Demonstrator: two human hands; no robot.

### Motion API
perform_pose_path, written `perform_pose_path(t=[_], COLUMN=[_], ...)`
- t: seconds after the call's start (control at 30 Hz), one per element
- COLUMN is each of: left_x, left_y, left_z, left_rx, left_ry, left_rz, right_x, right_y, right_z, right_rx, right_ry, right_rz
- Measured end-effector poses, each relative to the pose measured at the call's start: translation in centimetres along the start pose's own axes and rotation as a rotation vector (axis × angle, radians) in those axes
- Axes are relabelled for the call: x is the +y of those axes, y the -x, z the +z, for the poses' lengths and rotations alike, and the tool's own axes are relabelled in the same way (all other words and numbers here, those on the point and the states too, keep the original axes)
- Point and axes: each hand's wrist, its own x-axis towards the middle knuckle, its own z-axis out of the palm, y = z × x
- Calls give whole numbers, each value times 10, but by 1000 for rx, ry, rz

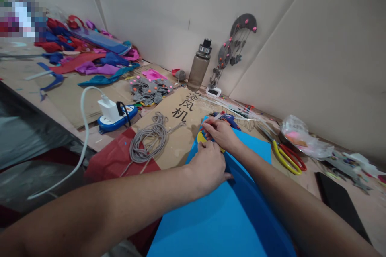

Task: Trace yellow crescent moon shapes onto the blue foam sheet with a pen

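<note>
A large bright blue sheet [199,225] lies across the front of the table, with a darker blue piece [259,204] on it under my right forearm. My left hand [210,164] rests on the sheet with its fingers curled, at the edge of a small yellow piece [201,138]. Just beyond it, my right hand [220,131] is closed at the sheet's far end, its fingertips pinched; what they hold is too small to make out. A dark blue and red object [230,120] lies right behind my right hand.
Coiled grey cord [149,140] and a blue power strip [117,119] are on the left. Beyond stand a bottle [199,66] and grey felt pieces [150,90]. Yellow-handled scissors [286,158], red-handled scissors [297,156] and a black phone [340,202] lie on the right.
</note>
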Motion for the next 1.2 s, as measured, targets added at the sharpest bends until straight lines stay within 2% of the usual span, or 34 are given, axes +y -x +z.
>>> perform_pose_path(t=[1.03, 1.2], left_x=[0, 0], left_y=[1, 2], left_z=[3, 1], left_rx=[67, 42], left_ry=[-38, -17], left_rz=[19, 18], right_x=[3, 3], right_y=[-1, -1], right_z=[-1, 1], right_rx=[-29, 1], right_ry=[58, -17], right_rz=[-77, -25])
